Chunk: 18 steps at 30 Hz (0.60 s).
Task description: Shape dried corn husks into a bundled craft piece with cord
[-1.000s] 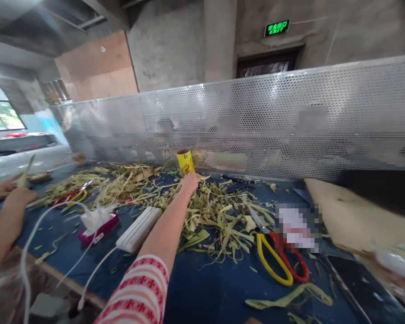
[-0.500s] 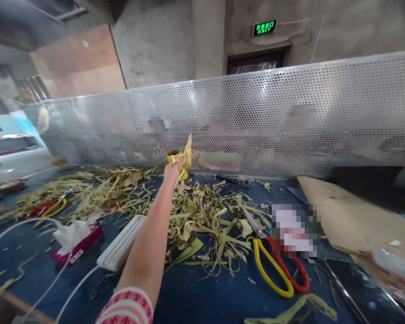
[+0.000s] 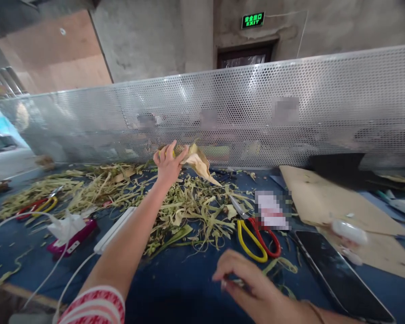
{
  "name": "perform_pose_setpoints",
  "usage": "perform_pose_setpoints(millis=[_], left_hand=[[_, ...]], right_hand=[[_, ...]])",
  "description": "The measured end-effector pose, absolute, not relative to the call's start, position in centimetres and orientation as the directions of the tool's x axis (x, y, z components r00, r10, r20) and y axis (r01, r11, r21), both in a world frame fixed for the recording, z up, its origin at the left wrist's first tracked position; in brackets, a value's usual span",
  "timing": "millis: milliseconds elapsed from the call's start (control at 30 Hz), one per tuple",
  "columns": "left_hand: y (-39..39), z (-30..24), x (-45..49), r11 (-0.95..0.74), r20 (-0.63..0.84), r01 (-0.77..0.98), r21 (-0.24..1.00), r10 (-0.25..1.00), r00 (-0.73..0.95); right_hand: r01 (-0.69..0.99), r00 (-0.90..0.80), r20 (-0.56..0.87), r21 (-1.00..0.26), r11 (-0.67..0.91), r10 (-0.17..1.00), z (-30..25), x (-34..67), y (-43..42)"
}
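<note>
My left hand (image 3: 168, 163) reaches far over the blue table with its fingers spread apart. Just right of its thumb is a pale dried husk (image 3: 200, 163), its narrow tip pointing down to the right; whether the thumb still touches it is unclear. Behind the fingers a bit of a yellow round container (image 3: 172, 153) shows, mostly hidden. Low on the right, my right hand (image 3: 248, 279) is over the table, fingers curled and thumb close to the index finger; what they pinch, if anything, cannot be made out. Beyond it lie large scissors (image 3: 253, 234) with one yellow and one red handle.
Green husk scraps (image 3: 195, 211) are heaped across the middle. A second pair of scissors (image 3: 40, 207), a purple tissue pack (image 3: 72, 237) and a white power strip (image 3: 114, 231) lie left. Right are a phone (image 3: 340, 274) and brown paper (image 3: 324, 198). A perforated metal screen (image 3: 249, 99) stands behind.
My left hand's fingers have spread, and the husk's tip has swung from pointing up to pointing down right. My right hand has come into view. The view has turned right.
</note>
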<state>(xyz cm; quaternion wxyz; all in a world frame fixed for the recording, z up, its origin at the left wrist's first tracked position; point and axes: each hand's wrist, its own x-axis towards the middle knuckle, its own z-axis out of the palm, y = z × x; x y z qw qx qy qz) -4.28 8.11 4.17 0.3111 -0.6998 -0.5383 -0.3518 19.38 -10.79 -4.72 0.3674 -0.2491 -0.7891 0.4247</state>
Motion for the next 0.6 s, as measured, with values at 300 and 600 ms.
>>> perform_pose_setpoints(millis=[300, 600], left_hand=[[4.0, 1.8, -2.5, -0.334, 0.822, 0.873, -0.354, 0.334, 0.461], [-1.4, 0.8, 2.3, -0.346, 0.818, 0.794, -0.501, 0.111, 0.564]], right_hand=[[0.546, -0.345, 0.586, -0.51, 0.665, 0.733, -1.7, 19.3, -4.5], [0.206, -0.127, 0.664, -0.709, 0.674, 0.737, -2.7, 17.5, 0.1]])
